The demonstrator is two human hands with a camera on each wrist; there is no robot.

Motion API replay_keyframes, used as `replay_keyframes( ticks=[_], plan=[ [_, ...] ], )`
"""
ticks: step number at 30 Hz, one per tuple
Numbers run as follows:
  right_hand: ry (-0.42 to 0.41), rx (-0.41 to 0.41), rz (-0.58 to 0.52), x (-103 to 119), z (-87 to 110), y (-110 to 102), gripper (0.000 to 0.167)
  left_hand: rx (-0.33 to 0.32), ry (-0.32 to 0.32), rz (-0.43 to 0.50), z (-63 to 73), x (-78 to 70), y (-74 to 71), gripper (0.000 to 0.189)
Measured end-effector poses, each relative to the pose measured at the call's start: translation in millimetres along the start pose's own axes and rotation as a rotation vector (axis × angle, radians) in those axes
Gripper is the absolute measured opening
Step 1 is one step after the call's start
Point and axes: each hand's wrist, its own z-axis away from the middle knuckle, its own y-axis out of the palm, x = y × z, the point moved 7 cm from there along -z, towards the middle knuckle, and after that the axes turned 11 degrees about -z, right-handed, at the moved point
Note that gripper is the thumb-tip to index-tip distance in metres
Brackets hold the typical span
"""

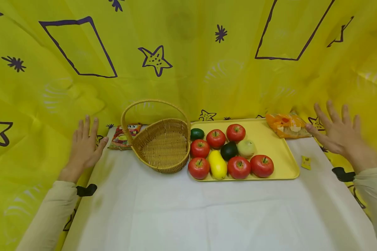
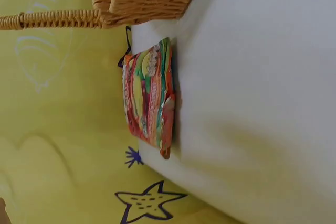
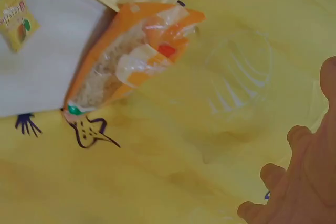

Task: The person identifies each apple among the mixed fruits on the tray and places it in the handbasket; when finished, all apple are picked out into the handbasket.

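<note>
My left hand (image 1: pixel 85 148) is raised at the left side of the table, fingers straight and spread, holding nothing. Nearest to it lies a red snack packet (image 2: pixel 149 98), beside a wicker basket (image 1: pixel 161 144) with a tall handle. At the right, my right hand (image 1: pixel 342 137) is also raised with its fingers spread and nothing in it. Close to that hand are an orange food packet (image 1: pixel 287 125) and a small yellow wrapped sweet (image 1: pixel 306 162). The right wrist view shows its fingers (image 3: pixel 299 137) apart from the orange packet.
A yellow tray (image 1: pixel 286 164) holds several red apples (image 1: pixel 238 167), a yellow oval fruit (image 1: pixel 217 165), a pale round fruit (image 1: pixel 246 148) and two dark green fruits (image 1: pixel 229 151). White cloth (image 1: pixel 188 219) covers the table. A yellow patterned curtain (image 1: pixel 188 69) hangs behind and at the sides.
</note>
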Motion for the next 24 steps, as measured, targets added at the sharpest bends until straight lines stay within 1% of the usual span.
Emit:
replay_keyframes(
  ticks=[7,9,12,15,17,18,21,22,24],
  plan=[
    [-0.045,0.030,-0.081,-0.6,8.8,37.9,0.080,-0.026,0.057,0.051,-0.3,-20.3,14.3,0.077],
    [-0.068,0.031,-0.096,2.9,11.4,48.5,0.080,-0.025,0.070,0.087,-1.5,-27.2,20.2,0.078],
    [-0.121,0.032,-0.133,12.4,13.9,61.8,0.080,-0.034,0.079,0.169,-3.3,-35.8,31.1,0.076],
    [-0.170,0.048,-0.208,23.3,16.9,71.7,0.080,-0.069,0.082,0.288,-6.9,-45.1,41.9,0.073],
    [-0.188,0.088,-0.291,30.6,18.9,77.4,0.081,-0.076,0.067,0.399,-9.2,-52.2,49.8,0.071],
    [-0.182,0.115,-0.331,34.0,20.1,80.3,0.083,-0.071,0.053,0.456,-10.2,-55.8,54.0,0.070],
    [-0.148,0.191,-0.403,43.0,23.8,89.8,0.086,-0.053,-0.016,0.630,-11.7,-65.7,66.1,0.068],
    [-0.133,0.213,-0.411,45.9,25.4,93.2,0.088,-0.055,-0.043,0.689,-12.0,-68.6,69.0,0.067],
    [-0.115,0.238,-0.412,51.0,29.7,99.9,0.090,-0.079,-0.096,0.768,-12.5,-72.6,72.8,0.064]
  ],
)
